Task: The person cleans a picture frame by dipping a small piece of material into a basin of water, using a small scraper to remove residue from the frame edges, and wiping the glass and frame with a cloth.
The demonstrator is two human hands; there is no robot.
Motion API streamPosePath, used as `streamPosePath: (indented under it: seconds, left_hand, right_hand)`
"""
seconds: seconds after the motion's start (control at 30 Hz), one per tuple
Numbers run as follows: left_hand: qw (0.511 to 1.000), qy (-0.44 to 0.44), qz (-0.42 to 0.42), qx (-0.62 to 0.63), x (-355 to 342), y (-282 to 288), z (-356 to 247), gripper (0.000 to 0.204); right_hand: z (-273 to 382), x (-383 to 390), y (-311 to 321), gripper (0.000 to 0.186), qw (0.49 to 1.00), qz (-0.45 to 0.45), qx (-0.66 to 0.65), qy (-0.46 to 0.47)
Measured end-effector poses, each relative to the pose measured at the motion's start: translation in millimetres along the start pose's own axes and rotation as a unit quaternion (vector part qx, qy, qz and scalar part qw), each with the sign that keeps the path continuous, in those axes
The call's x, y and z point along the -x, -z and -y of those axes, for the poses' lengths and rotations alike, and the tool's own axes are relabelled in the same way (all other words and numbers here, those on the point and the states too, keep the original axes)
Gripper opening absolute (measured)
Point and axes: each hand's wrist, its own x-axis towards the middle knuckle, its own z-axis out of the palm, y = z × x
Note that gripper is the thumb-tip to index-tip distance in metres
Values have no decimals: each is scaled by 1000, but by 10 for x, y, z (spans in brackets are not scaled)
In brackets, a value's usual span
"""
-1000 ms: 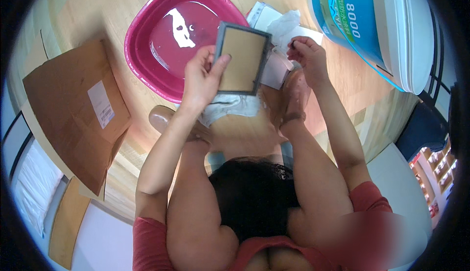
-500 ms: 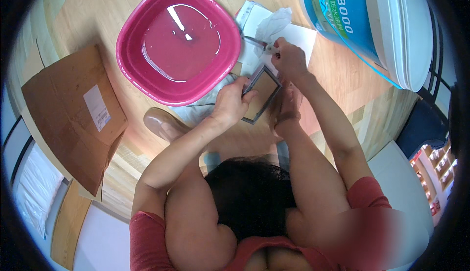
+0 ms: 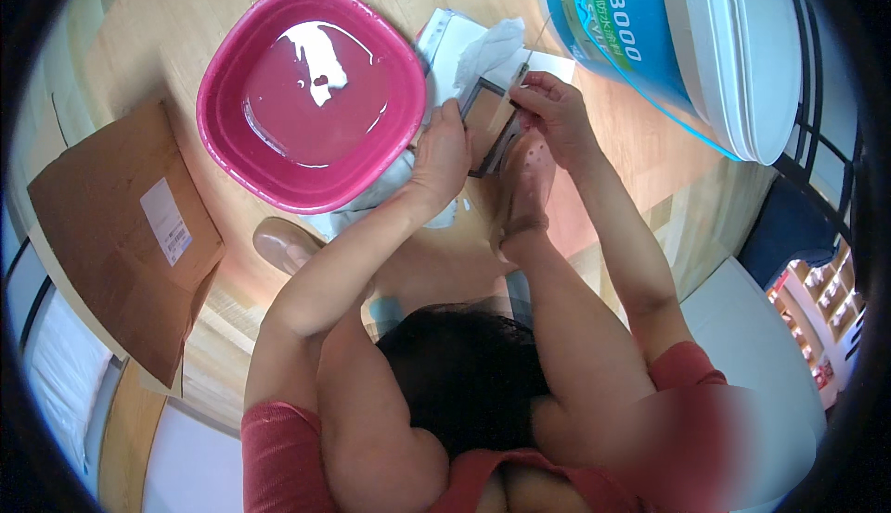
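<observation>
A small rectangular piece with a dark grey frame and a tan face [image 3: 484,123] is gripped along its left side by my left hand [image 3: 443,156], fingers closed. Held in the pinched fingers of my right hand [image 3: 560,121] is a knife with a pale handle and thin blade [image 3: 524,70]. Its blade points up and away, and its handle end lies close over the frame's upper right edge; I cannot tell whether they touch. Crumpled white tissue [image 3: 490,46] lies just beyond, on white sheets [image 3: 554,66].
A pink basin [image 3: 212,109] with water stands far left of my hands, a wet grey cloth [image 3: 390,184] by its near edge. A large blue and white bucket [image 3: 640,44] is at far right, an open cardboard box [image 3: 116,235] at left. My shoes [image 3: 283,242] rest on the wooden floor.
The knife has turned from pointing left to pointing up and away, and its handle has come closer to the frame. My left hand has shifted the framed piece slightly farther away.
</observation>
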Motion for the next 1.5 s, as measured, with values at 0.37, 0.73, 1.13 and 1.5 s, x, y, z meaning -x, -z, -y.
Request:
streamPosePath:
  seconds: [0.37, 0.73, 1.13, 1.5]
  left_hand:
    - [868, 81, 92, 481, -17, 715, -99, 46]
    - [959, -56, -109, 257, -9, 1013, -142, 42]
    - [955, -61, -196, 212, 98, 1268, -73, 25]
    - [940, -11, -218, 260, 97, 1465, 57, 19]
  right_hand:
    - [222, 132, -368, 20, 995, 86, -52, 2]
    - [277, 141, -986, 28, 992, 92, -86, 11]
    - [160, 109, -1243, 28, 989, 117, -85, -18]
    - [288, 166, -1439, 28, 977, 173, -123, 34]
